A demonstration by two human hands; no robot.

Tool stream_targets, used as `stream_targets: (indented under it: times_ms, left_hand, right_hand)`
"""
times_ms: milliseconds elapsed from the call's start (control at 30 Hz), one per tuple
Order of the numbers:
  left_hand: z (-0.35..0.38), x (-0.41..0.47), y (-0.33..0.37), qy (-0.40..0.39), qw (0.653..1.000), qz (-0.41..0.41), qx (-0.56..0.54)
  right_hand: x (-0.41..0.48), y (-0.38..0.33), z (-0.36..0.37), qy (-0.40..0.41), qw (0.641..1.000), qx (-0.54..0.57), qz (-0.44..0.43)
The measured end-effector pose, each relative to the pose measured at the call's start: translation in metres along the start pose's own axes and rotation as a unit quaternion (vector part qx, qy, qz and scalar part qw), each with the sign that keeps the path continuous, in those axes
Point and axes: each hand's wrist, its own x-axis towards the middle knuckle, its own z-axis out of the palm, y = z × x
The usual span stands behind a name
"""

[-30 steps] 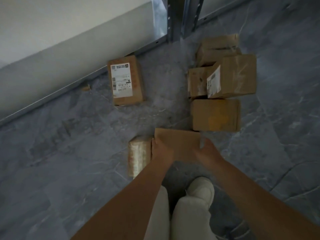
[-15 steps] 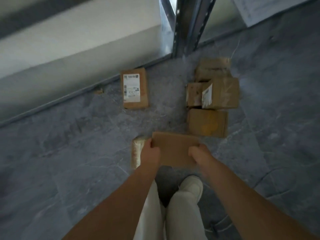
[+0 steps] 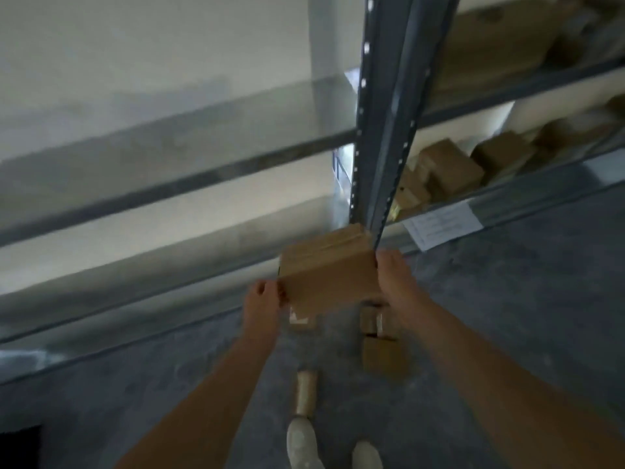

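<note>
I hold a plain brown cardboard box (image 3: 329, 275) in the air in front of the metal shelving, at about the height of its lowest shelf. My left hand (image 3: 262, 304) grips the box's left edge with curled fingers. My right hand (image 3: 394, 277) grips its right side. The frame is blurred by motion.
A dark shelf upright (image 3: 382, 130) stands just behind the box. Shelves to its right hold several cardboard boxes (image 3: 449, 170). On the grey floor below lie a taped parcel (image 3: 306, 390) and more boxes (image 3: 384, 358). My two shoes (image 3: 302, 445) show at the bottom.
I have stood up and lifted the box from floor level up toward the shelving. The view has swung upward, so the floor parcels now sit low and small.
</note>
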Motion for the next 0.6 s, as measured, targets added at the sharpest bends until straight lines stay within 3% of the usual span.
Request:
stream_targets:
  times_ms: [167, 333, 467, 600]
  left_hand:
    - [-0.061, -0.07, 0.092, 0.039, 0.992, 0.117, -0.031]
    - [-0.111, -0.122, 0.152, 0.072, 0.983, 0.163, -0.048]
    - [-0.152, -0.154, 0.178, 0.08, 0.973, 0.208, -0.058]
    - [-0.191, -0.18, 0.186, 0.102, 0.964, 0.217, -0.116]
  right_hand:
    - [-0.075, -0.09, -0.035, -0.045, 0.995, -0.001, -0.092]
    - [-0.138, -0.146, -0.037, -0.049, 0.968, -0.059, -0.239]
    - [-0.175, -0.187, -0.034, -0.15, 0.959, -0.003, -0.242]
    - [-0.206, -0.223, -0.029, -0.187, 0.937, -0.017, -0.295]
